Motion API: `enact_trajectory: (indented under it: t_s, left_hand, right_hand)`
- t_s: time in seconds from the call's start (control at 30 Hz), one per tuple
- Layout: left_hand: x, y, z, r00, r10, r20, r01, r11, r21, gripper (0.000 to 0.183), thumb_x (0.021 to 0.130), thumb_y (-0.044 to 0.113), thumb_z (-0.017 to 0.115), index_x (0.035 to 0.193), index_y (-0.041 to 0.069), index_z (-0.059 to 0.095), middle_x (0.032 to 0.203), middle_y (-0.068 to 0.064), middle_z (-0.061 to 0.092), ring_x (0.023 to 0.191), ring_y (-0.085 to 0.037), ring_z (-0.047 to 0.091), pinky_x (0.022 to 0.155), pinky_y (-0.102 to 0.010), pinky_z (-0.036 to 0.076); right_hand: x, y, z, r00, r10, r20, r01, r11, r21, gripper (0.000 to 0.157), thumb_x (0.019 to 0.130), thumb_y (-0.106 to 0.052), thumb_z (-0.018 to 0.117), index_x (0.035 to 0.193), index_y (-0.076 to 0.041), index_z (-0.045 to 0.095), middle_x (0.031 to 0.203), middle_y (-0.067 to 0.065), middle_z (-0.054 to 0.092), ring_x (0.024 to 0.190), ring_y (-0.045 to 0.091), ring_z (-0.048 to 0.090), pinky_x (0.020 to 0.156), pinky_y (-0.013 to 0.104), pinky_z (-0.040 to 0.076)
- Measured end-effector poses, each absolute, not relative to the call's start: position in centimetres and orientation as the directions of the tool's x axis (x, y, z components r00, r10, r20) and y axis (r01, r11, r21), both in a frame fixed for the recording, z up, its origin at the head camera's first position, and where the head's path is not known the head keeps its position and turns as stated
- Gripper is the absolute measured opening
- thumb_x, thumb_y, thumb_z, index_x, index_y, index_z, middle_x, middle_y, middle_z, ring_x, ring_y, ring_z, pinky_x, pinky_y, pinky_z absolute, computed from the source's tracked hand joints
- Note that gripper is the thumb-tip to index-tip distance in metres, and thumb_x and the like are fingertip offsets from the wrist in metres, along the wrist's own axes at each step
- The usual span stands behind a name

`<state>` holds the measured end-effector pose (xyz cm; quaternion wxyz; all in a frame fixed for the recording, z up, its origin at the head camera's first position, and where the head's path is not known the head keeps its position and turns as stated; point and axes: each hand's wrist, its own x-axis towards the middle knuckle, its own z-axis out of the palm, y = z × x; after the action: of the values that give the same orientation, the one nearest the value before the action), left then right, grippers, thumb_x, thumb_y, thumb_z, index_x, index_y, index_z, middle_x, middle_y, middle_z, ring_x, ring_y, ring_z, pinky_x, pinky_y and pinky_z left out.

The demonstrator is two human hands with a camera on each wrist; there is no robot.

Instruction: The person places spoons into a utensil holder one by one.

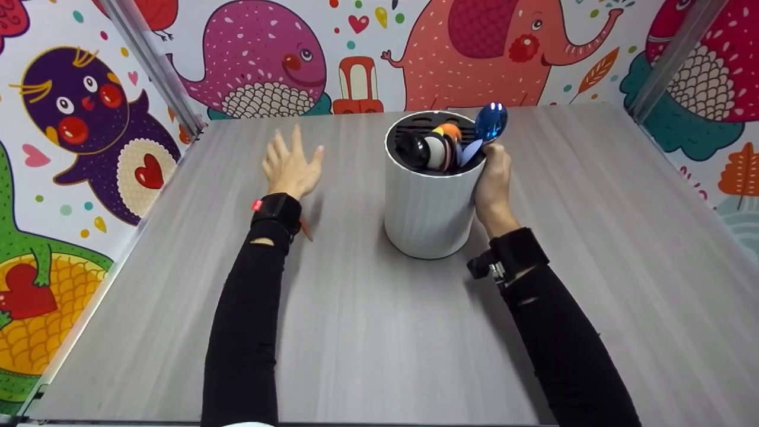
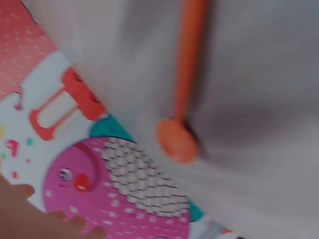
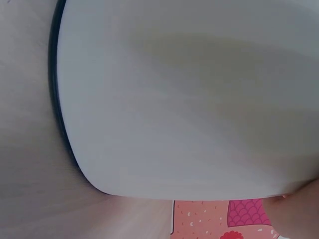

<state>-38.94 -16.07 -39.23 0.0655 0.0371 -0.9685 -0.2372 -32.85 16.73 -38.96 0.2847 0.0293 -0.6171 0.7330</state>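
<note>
A white cylindrical utensil holder [image 1: 430,213] with a black slotted top stands upright on the table. My right hand [image 1: 496,181] grips its right side near the rim, fingers at the top edge. In the right wrist view, the holder's white wall [image 3: 174,124] fills most of the picture. A shiny blue spoon [image 1: 491,121] and several utensil handles [image 1: 436,150] stick up from the slots. My left hand [image 1: 292,166] is spread above the table, holding nothing. Below its wrist lies an orange spoon [image 2: 187,69], mostly hidden by the arm in the head view.
The grey wood-grain table [image 1: 367,332] extends around both arms. Printed cartoon walls [image 1: 367,35] stand at the back and sides, with metal posts [image 1: 157,65] at the rear corners. Black camera straps [image 1: 276,214] sit on both wrists.
</note>
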Motion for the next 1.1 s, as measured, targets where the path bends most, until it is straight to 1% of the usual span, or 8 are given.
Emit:
enact_trajectory:
  t_s: [0.17,0.33,0.5,0.63,0.73,0.83,0.93,1.1]
  left_hand:
    - [-39.3,-18.0,-40.2,-0.978,-0.194,-0.075,-0.208,0.898,0.388,0.077,0.104,0.054,0.034,0.165,0.019,0.004,0.166,-0.027,-0.005,0.151,-0.05,0.0,0.117,-0.068,0.006]
    - [-39.2,-18.8,-41.4,-0.954,-0.224,-0.201,-0.283,0.896,0.343,0.076,0.103,0.05,0.037,0.165,0.017,0.007,0.166,-0.029,-0.002,0.149,-0.053,0.004,0.115,-0.067,0.011]
    - [-38.6,-19.0,-42.1,-0.931,-0.192,-0.309,-0.292,0.903,0.317,0.07,0.1,0.032,0.04,0.163,0.01,0.019,0.163,-0.028,0.017,0.144,-0.051,0.018,0.112,-0.066,0.019]
    - [-38.3,-18.6,-42.0,-0.942,-0.163,-0.294,-0.255,0.916,0.309,0.054,0.093,0.019,0.046,0.146,0.004,0.048,0.151,-0.026,0.042,0.131,-0.047,0.034,0.107,-0.063,0.029]
    - [-38.2,-18.2,-41.9,-0.958,-0.138,-0.25,-0.212,0.931,0.299,0.042,0.089,0.012,0.051,0.129,0.0,0.061,0.142,-0.025,0.053,0.123,-0.045,0.04,0.102,-0.06,0.039]
    - [-38.3,-17.8,-41.7,-0.972,-0.11,-0.206,-0.17,0.938,0.303,0.039,0.09,0.008,0.053,0.127,-0.003,0.063,0.14,-0.027,0.054,0.124,-0.046,0.042,0.102,-0.059,0.042]
    - [-38.6,-17.4,-41.8,-0.981,-0.096,-0.168,-0.145,0.939,0.311,0.041,0.092,0.007,0.053,0.13,-0.004,0.062,0.142,-0.028,0.053,0.129,-0.049,0.044,0.108,-0.058,0.038]
    - [-39.1,-16.5,-41.8,-0.978,-0.083,-0.19,-0.141,0.938,0.318,0.041,0.09,0.009,0.058,0.128,-0.006,0.062,0.14,-0.034,0.048,0.128,-0.05,0.049,0.108,-0.058,0.04]
  right_hand:
    - [-32.7,16.6,-38.7,-0.845,0.364,0.392,-0.447,-0.078,-0.891,0.028,0.092,-0.022,0.037,0.067,-0.018,0.049,0.069,-0.006,0.05,0.07,0.009,0.048,0.069,0.024,0.038]
    - [-32.6,16.6,-38.6,-0.839,0.371,0.398,-0.456,-0.08,-0.887,0.029,0.092,-0.022,0.037,0.066,-0.018,0.049,0.067,-0.006,0.049,0.068,0.009,0.047,0.067,0.024,0.037]
    - [-32.7,16.5,-38.7,-0.839,0.372,0.398,-0.451,-0.065,-0.89,0.03,0.091,-0.021,0.037,0.065,-0.017,0.052,0.065,-0.007,0.052,0.066,0.009,0.048,0.066,0.024,0.039]
    - [-32.7,16.5,-38.6,-0.836,0.38,0.396,-0.454,-0.073,-0.888,0.029,0.091,-0.021,0.037,0.066,-0.017,0.052,0.068,-0.006,0.053,0.069,0.009,0.049,0.068,0.024,0.039]
    - [-32.7,16.6,-38.6,-0.836,0.384,0.391,-0.453,-0.081,-0.888,0.028,0.091,-0.022,0.037,0.066,-0.017,0.051,0.068,-0.006,0.052,0.069,0.01,0.048,0.068,0.024,0.039]
    - [-32.7,16.7,-38.7,-0.837,0.384,0.389,-0.451,-0.081,-0.889,0.029,0.091,-0.021,0.037,0.066,-0.017,0.051,0.068,-0.006,0.052,0.069,0.009,0.048,0.068,0.024,0.039]
    - [-32.7,16.7,-38.7,-0.837,0.384,0.389,-0.449,-0.078,-0.89,0.03,0.092,-0.021,0.037,0.066,-0.017,0.052,0.067,-0.006,0.052,0.068,0.009,0.048,0.068,0.025,0.039]
    - [-32.8,16.7,-38.9,-0.833,0.39,0.392,-0.447,-0.058,-0.893,0.03,0.091,-0.021,0.038,0.067,-0.016,0.053,0.068,-0.006,0.054,0.069,0.009,0.049,0.069,0.025,0.039]
